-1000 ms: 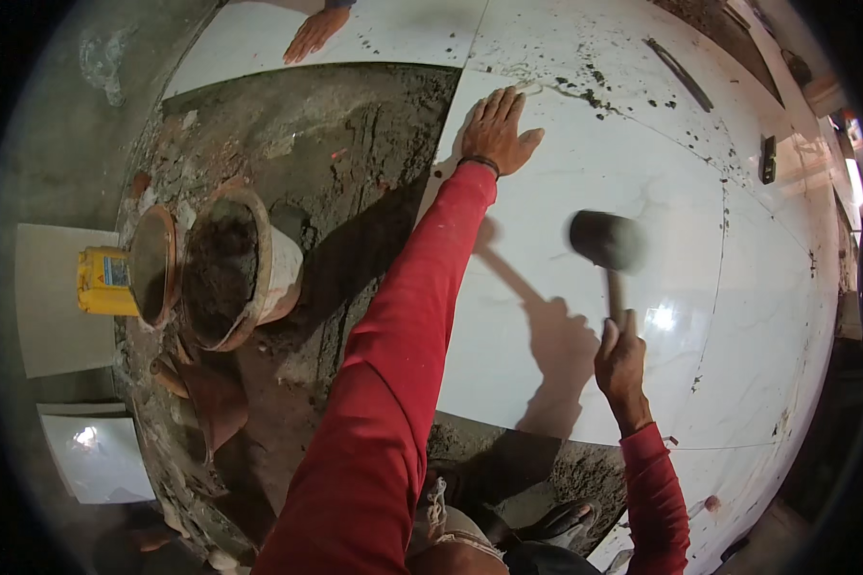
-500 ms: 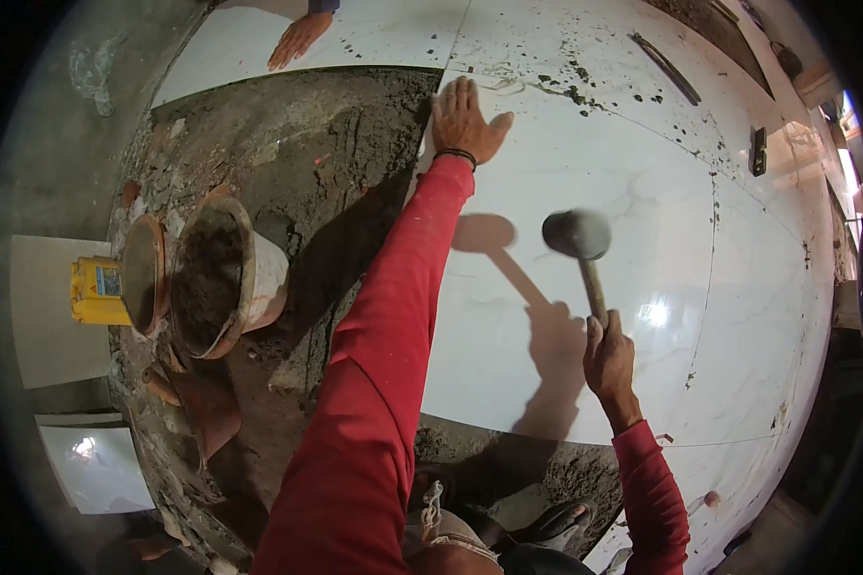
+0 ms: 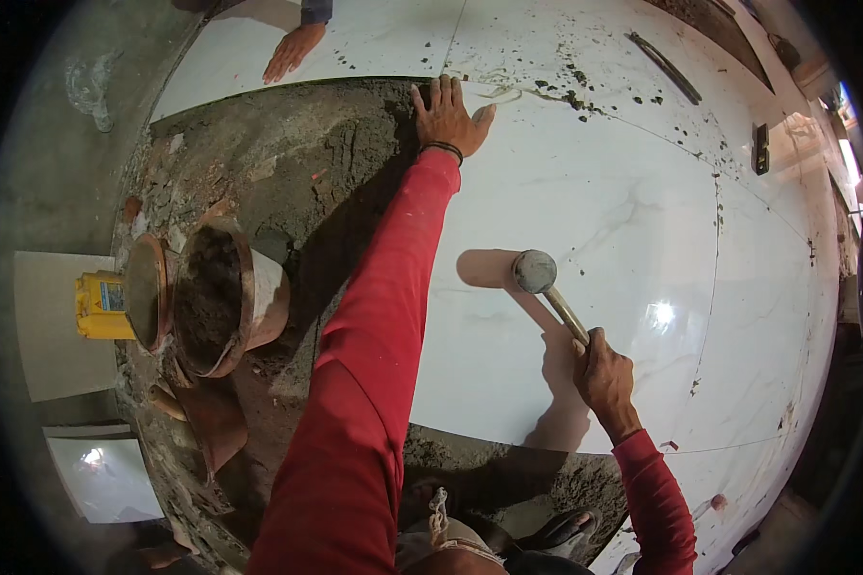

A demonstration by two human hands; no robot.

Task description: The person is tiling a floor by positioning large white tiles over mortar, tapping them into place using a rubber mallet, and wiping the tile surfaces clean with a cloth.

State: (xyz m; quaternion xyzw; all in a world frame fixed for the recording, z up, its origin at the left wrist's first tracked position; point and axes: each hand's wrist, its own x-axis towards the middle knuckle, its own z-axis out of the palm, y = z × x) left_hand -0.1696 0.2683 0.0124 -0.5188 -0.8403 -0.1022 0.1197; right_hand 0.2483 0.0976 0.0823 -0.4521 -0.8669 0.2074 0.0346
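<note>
My left hand (image 3: 451, 120) rests with fingers spread at the far left corner of a large white marbled tile (image 3: 566, 230), its fingertips on the edge. My right hand (image 3: 604, 379) grips the wooden handle of a rubber mallet (image 3: 535, 272), whose head is low over the tile, near its own shadow. Left of the tile lies a patch of grey mortar (image 3: 326, 163). On it stand a bucket of dark mortar (image 3: 211, 297) and a second round container (image 3: 149, 287); a trowel-like metal tool (image 3: 211, 422) lies below them.
Another person's hand (image 3: 292, 53) rests on the tile at the top. A dark bar (image 3: 662, 67) and a short level (image 3: 760, 149) lie on tiles at the right among mortar crumbs. At the left are a yellow jerrycan (image 3: 101, 302) and loose tiles (image 3: 101, 474).
The mallet has come down and to the left toward the tile. My left hand has shifted slightly up and left along the tile's edge. The other person's hand moved slightly down-left.
</note>
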